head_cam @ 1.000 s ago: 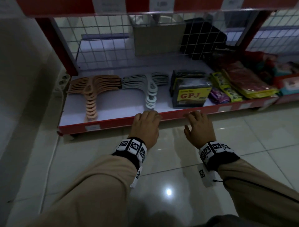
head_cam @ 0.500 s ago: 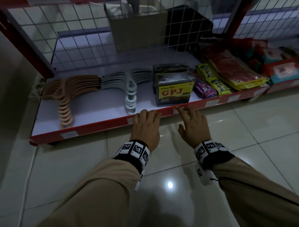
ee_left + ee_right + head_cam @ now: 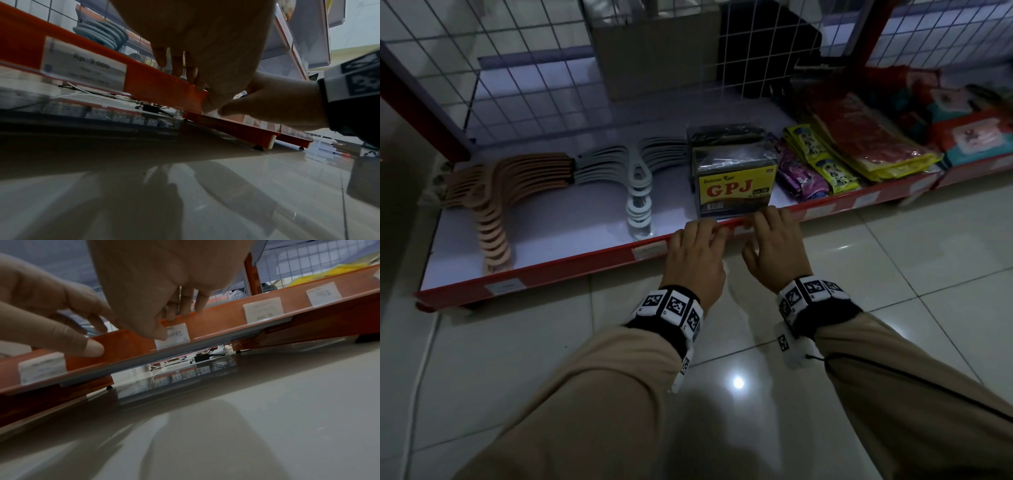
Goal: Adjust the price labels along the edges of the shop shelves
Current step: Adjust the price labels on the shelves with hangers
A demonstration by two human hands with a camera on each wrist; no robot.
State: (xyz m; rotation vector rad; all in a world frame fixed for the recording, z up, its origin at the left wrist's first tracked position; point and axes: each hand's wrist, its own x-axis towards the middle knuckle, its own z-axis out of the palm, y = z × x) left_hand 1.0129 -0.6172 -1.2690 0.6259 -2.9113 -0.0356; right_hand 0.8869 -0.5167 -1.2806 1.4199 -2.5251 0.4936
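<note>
The bottom shelf has a red edge strip (image 3: 571, 270) carrying white price labels. Both hands sit on it, in front of the GPJ box (image 3: 734, 186). My left hand (image 3: 705, 233) hooks its fingers over the strip's top, and its thumb (image 3: 90, 348) presses the front face. My right hand (image 3: 767, 219) does the same a little to the right. In the right wrist view its thumb lies on a small white label (image 3: 176, 335), partly covering it. Another label, reading Rp. 3.000 (image 3: 84, 68), sits free to the left of my left hand (image 3: 197, 91).
Tan hangers (image 3: 496, 205) and white hangers (image 3: 638, 192) lie on the shelf at the left. Packets (image 3: 825, 164) are stacked at the right. A wire grid (image 3: 534, 85) backs the shelf. Glossy floor tiles (image 3: 893, 274) spread below. More labels (image 3: 263, 309) follow to the right.
Both hands slid a little to the right along the red strip and drew closer together. The right hand's fingers now hook over the edge, and the view has closed in.
</note>
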